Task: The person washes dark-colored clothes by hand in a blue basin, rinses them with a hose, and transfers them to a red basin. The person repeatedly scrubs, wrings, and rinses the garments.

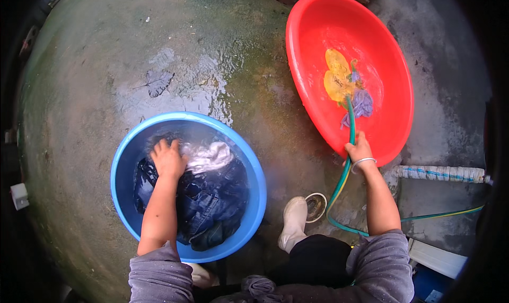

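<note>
Spread left hand (169, 159) seems to swish clothes (214, 202) inside the blue tub's far rim (188, 116); right hand (358, 148) grips the hose (352, 121), needing steady aim.

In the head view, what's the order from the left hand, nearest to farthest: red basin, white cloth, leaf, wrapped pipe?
From the left hand:
1. White cloth, just to its right in the blue tub.
2. Leaf, ahead on the floor.
3. Red basin, ahead and to the right.
4. Wrapped pipe, far right.

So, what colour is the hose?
The hose is green with a yellow stripe; see the head view.
</note>
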Tool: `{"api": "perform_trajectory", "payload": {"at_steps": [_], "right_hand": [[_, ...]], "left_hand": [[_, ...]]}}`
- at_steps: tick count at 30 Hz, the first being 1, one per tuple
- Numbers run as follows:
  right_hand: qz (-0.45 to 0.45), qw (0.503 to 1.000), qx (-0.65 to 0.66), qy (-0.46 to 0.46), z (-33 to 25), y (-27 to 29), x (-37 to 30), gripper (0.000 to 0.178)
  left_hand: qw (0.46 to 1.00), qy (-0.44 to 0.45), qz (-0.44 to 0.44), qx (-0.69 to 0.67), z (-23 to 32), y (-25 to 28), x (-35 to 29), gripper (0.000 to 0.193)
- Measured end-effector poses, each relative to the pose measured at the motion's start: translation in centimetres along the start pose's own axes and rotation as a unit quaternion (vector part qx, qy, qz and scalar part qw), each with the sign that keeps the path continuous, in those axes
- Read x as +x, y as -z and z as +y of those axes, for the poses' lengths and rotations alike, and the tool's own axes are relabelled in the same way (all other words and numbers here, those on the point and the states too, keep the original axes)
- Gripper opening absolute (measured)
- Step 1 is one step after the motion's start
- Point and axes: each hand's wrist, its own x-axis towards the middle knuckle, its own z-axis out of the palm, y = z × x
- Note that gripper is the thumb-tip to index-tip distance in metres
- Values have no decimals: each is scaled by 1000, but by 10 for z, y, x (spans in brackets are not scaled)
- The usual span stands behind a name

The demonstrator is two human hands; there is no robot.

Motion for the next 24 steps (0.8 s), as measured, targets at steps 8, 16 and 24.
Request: {"api": "perform_trajectory", "payload": {"at_steps": [8, 16, 24], "right_hand": [[119, 965, -163, 170, -13, -20, 26, 64], [-286, 832, 323, 350, -98, -55, -91, 32], [-583, 616, 516, -118, -156, -198, -121, 41]], "left_hand": [[940, -55, 54, -333, 1, 34, -44, 27], [784, -175, 185, -566, 61, 143, -111, 27], [811, -256, 290, -439, 95, 112, -123, 36]]}}
